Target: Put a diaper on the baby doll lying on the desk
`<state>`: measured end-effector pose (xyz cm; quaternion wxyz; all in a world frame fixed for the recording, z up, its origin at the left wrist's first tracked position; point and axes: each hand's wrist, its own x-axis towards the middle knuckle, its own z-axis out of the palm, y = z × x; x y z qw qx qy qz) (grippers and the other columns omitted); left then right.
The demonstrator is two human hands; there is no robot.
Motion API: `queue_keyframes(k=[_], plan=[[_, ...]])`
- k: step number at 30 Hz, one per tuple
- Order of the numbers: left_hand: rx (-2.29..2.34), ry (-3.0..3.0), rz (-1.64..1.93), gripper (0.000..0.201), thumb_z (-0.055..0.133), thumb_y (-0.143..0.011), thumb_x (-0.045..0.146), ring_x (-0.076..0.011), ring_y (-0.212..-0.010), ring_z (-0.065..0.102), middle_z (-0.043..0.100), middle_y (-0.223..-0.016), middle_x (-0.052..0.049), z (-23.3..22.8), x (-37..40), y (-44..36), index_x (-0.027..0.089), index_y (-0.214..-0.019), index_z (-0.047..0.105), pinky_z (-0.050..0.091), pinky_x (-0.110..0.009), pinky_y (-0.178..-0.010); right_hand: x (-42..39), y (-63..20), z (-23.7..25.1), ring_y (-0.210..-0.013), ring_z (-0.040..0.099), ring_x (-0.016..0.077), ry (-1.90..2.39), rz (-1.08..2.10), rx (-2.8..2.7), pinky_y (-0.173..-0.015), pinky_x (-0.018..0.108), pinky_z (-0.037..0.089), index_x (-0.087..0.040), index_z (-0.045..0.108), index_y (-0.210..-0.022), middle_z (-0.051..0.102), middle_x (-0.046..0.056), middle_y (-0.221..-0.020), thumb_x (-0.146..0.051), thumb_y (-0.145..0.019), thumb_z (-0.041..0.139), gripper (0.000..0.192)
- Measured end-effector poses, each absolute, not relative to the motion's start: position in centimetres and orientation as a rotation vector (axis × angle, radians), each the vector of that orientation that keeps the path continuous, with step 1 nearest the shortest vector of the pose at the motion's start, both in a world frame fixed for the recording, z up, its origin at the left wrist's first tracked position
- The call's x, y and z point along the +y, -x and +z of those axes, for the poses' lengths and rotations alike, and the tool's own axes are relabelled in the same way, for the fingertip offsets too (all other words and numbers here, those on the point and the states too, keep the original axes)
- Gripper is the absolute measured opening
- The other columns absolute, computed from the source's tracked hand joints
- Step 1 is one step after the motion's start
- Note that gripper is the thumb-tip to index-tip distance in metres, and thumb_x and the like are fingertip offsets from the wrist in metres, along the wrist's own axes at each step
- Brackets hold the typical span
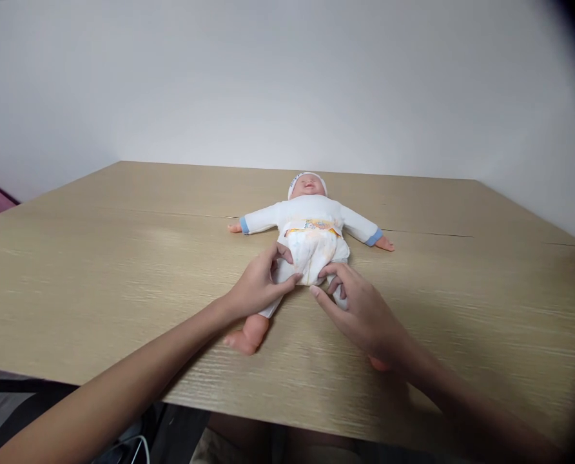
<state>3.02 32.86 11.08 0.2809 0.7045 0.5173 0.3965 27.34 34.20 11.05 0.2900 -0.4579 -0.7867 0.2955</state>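
Head view: plastic baby doll in white top lies face-up on the light wooden table, white printed diaper already on; left hand and right hand pinch its lower edges, fit unfinished.

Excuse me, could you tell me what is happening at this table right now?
A person is working with both bare hands on a baby doll that lies on its back on a wooden table, arms spread out. The doll wears a white top, a white cap and a diaper. The left hand pinches the lower edge of the diaper at the doll's leg, and the right hand touches the diaper's lower edge on the other side. One bare foot sticks out toward the person.
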Motion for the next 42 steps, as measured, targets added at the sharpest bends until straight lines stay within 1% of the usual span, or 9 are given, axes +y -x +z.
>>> queue_keyframes(k=[5, 9, 14, 17, 26, 30, 33, 38, 42], plan=[[1.285, -1.666, 1.182, 0.048, 0.079, -0.093, 0.04, -0.0147, -0.102, 0.06, 0.062, -0.115, -0.004, 10.7, 33.0, -3.4, 0.021, -0.119, 0.044, 0.048, -0.03, -0.09, 34.1, -27.6, 11.6, -0.072, 0.057, 0.013, 1.345, 0.697, -2.027, -0.071, 0.029, 0.038, -0.024, 0.064, -0.126, 0.065, 0.0, -0.086, -0.053, -0.099, 0.065, 0.039], [1.384, -1.531, 1.225, 0.061, 0.086, -0.088, 0.04, -0.015, -0.098, 0.065, 0.068, -0.105, -0.001, 10.6, 32.8, -3.8, 0.022, -0.129, 0.045, 0.048, -0.031, -0.09, 34.1, -28.0, 12.2, -0.078, 0.06, 0.0146, 1.332, 0.566, -2.064, -0.075, 0.03, 0.038, -0.025, 0.072, -0.119, 0.07, 0.002, -0.095, -0.049, -0.1, 0.065, 0.031], [1.437, -1.537, 1.203, 0.049, 0.086, -0.086, 0.047, -0.0198, -0.108, 0.069, 0.072, -0.122, -0.007, 10.7, 32.7, -3.8, 0.018, -0.117, 0.064, 0.052, -0.034, -0.095, 34.2, -28.0, 11.5, -0.095, 0.063, 0.0207, 1.205, 0.463, -2.163, -0.087, 0.036, 0.043, -0.022, 0.075, -0.123, 0.073, 0.006, -0.111, -0.043, -0.105, 0.061, 0.03], [1.462, -1.636, 1.122, 0.04, 0.081, -0.09, 0.049, -0.0199, -0.102, 0.068, 0.075, -0.116, -0.006, 11.0, 32.7, -3.7, 0.019, -0.115, 0.071, 0.05, -0.035, -0.091, 34.1, -27.9, 10.7, -0.111, 0.06, 0.0237, 1.141, 0.406, -2.225, -0.099, 0.041, 0.046, -0.022, 0.071, -0.13, 0.07, 0.006, -0.127, -0.041, -0.106, 0.059, 0.033], [1.368, -1.655, 0.995, 0.039, 0.073, -0.097, 0.053, -0.0185, -0.095, 0.063, 0.074, -0.106, -0.005, 11.7, 32.9, -3.6, 0.018, -0.114, 0.074, 0.046, -0.033, -0.087, 33.2, -27.6, 9.8, -0.13, 0.051, 0.0282, 1.148, 0.427, -2.26, -0.115, 0.051, 0.041, -0.024, 0.062, -0.143, 0.059, 0.004, -0.152, -0.044, -0.104, 0.061, 0.043], [1.344, -1.637, 1.023, 0.04, 0.072, -0.098, 0.052, -0.0187, -0.101, 0.064, 0.073, -0.111, -0.005, 11.4, 33.0, -3.6, 0.018, -0.119, 0.072, 0.047, -0.034, -0.093, 33.6, -27.6, 10.1, -0.121, 0.054, 0.0301, 1.213, 0.547, -2.218, -0.108, 0.052, 0.044, -0.021, 0.064, -0.138, 0.067, 0.012, -0.13, -0.05, -0.1, 0.063, 0.048], [1.357, -1.629, 1.037, 0.039, 0.071, -0.098, 0.053, -0.0178, -0.1, 0.062, 0.071, -0.11, -0.004, 11.2, 33.0, -3.6, 0.018, -0.115, 0.07, 0.047, -0.033, -0.092, 34.4, -27.7, 10.5, -0.105, 0.058, 0.0261, 1.269, 0.663, -2.117, -0.096, 0.043, 0.047, -0.021, 0.069, -0.128, 0.066, 0.012, -0.111, -0.055, -0.096, 0.064, 0.046], [1.375, -1.566, 1.046, 0.045, 0.069, -0.097, 0.061, -0.0166, -0.091, 0.057, 0.067, -0.101, -0.004, 11.4, 33.1, -3.5, 0.018, -0.11, 0.068, 0.045, -0.032, -0.083, 35.6, -28.3, 11.1, -0.076, 0.056, 0.0131, 1.271, 0.893, -1.888, -0.074, 0.03, 0.044, -0.02, 0.061, -0.119, 0.073, 0.005, -0.111, -0.057, -0.093, 0.071, 0.047], [1.34, -1.488, 1.043, 0.05, 0.064, -0.099, 0.066, -0.0184, -0.091, 0.058, 0.068, -0.102, -0.007, 11.7, 33.3, -3.4, 0.018, -0.108, 0.069, 0.047, -0.035, -0.083, 36.1, -29.1, 11.7, -0.067, 0.056, 0.0116, 1.35, 0.815, -1.869, -0.07, 0.029, 0.042, -0.02, 0.064, -0.115, 0.078, 0.003, -0.105, -0.057, -0.093, 0.074, 0.045]])
